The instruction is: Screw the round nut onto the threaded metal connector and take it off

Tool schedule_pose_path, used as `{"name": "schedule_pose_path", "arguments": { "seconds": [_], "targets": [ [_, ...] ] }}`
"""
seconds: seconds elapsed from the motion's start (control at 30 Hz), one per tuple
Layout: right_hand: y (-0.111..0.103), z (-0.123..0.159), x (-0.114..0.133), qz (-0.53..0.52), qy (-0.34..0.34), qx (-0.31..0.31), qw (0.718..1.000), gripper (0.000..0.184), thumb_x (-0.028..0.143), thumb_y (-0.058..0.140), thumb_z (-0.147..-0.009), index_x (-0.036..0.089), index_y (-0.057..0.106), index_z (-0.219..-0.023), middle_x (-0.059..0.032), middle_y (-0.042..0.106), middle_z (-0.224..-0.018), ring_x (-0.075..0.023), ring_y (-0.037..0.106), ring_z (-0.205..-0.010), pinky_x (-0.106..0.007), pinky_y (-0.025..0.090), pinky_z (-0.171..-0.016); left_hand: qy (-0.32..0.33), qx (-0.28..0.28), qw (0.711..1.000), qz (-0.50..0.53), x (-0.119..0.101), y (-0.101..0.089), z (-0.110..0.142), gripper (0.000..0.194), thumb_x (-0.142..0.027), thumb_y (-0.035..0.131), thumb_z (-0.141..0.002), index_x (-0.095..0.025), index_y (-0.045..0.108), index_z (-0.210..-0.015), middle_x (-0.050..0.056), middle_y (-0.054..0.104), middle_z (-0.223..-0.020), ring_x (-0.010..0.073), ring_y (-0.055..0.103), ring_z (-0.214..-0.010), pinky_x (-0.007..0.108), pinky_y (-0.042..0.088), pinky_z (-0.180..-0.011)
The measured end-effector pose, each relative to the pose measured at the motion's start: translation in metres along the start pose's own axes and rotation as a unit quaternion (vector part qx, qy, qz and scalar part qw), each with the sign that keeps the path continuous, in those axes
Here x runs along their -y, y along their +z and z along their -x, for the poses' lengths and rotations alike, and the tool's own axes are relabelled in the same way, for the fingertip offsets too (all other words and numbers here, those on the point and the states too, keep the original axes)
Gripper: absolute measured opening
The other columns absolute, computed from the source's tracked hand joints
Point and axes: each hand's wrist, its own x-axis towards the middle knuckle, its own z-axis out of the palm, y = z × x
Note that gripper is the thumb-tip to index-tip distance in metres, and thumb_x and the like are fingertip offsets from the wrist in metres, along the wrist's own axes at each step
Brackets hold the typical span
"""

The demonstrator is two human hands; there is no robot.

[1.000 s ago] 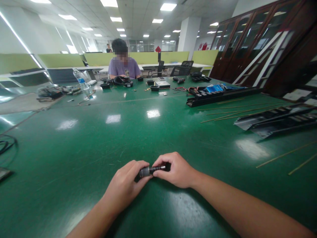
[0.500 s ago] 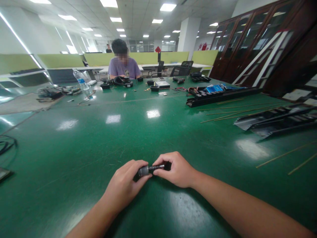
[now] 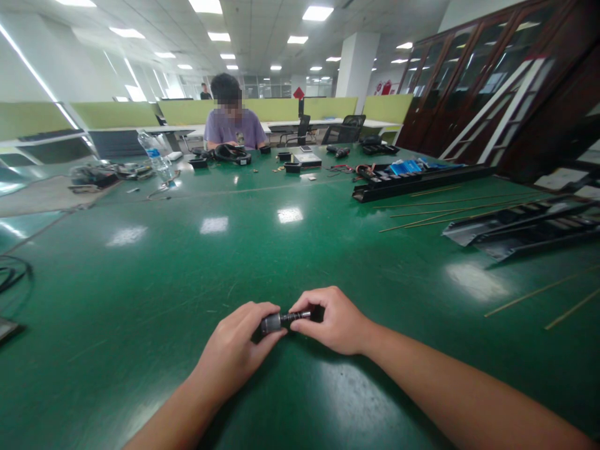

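Note:
Close to the near side of the green table [image 3: 262, 256], both hands hold a small dark cylindrical part [image 3: 271, 323]. Its left portion is a smooth grey-black barrel; to the right runs a thinner ringed shaft [image 3: 288, 319] with a shiny metal end. My left hand [image 3: 239, 340] wraps its thumb and fingers around the barrel. On the other side, my right hand [image 3: 335, 322] pinches the ringed shaft between thumb and fingers. The part lies roughly level, and its exact kind cannot be made out. Fingers cover some of both ends.
Black metal channels [image 3: 520, 231] and thin brass-coloured rods [image 3: 435, 215] lie to the right. Farther back are a water bottle [image 3: 157, 156], small black boxes [image 3: 293, 167] and a white box [image 3: 307, 160]. A person in a purple shirt [image 3: 253, 128] sits across the table. Cables [image 3: 14, 275] lie at left.

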Motion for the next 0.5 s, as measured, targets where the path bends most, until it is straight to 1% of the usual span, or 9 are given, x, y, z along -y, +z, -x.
{"name": "schedule_pose_path", "arguments": {
  "seconds": [0.5],
  "targets": [
    [-0.0004,0.0002,0.0018,-0.005,0.001,-0.004,1.000,0.011,0.023,0.072,-0.078,0.015,0.076,-0.084,-0.0031,0.073,-0.075,-0.0149,0.063,-0.067,-0.024,0.045,-0.063,0.008,-0.008,1.000,0.001,0.0007,-0.0001,-0.0002,0.027,-0.026,0.067,-0.090,-0.020,0.058,-0.115,0.004,0.067,-0.098,0.0144,0.064,-0.087,0.024,0.051,-0.079]
  ]
}}
